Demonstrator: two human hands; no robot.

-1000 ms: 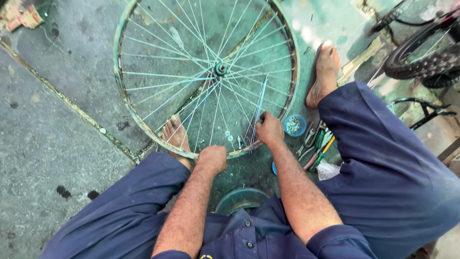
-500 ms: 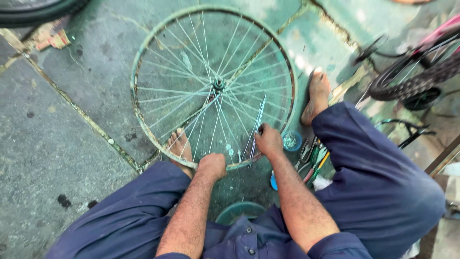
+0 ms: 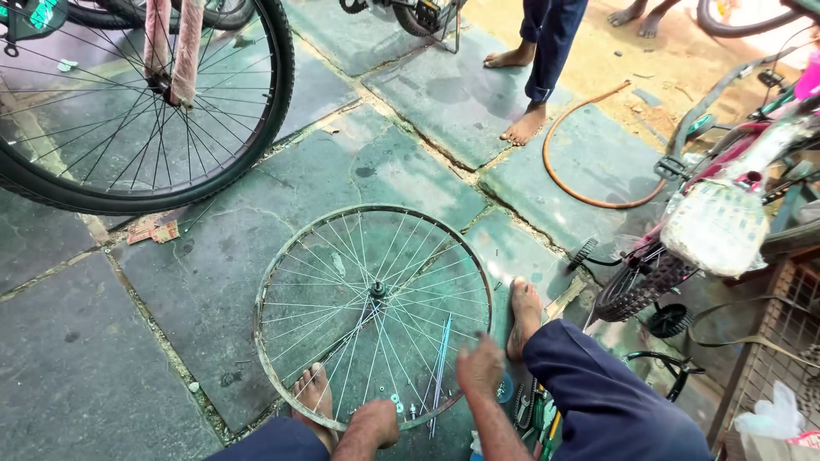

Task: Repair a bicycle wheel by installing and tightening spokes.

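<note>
A bare spoked wheel rim [image 3: 273,282] lies flat on the stone paving in front of me. My left hand [image 3: 373,424] rests closed on its near edge, beside my left foot [image 3: 313,394], which sits inside the rim. My right hand [image 3: 480,365] hovers blurred over the rim's right side, fingers curled; whether it holds anything is unclear. A bundle of loose spokes [image 3: 441,363] lies across the wheel just left of that hand. Small nuts [image 3: 398,401] lie on the paving among the spokes. My right foot [image 3: 523,314] is planted just outside the rim.
A tyred bicycle wheel [image 3: 137,111] stands at upper left. Another person's bare feet [image 3: 523,126] are at the top, near an orange hose loop [image 3: 589,192]. A pink bicycle [image 3: 717,222] and a wire crate [image 3: 781,341] crowd the right. Hand tools [image 3: 536,414] lie by my right knee.
My head has tilted up, so the wheel now sits lower and smaller and the surroundings show. My right hand has lifted off the spokes and shifted right; the left stays on the rim.
</note>
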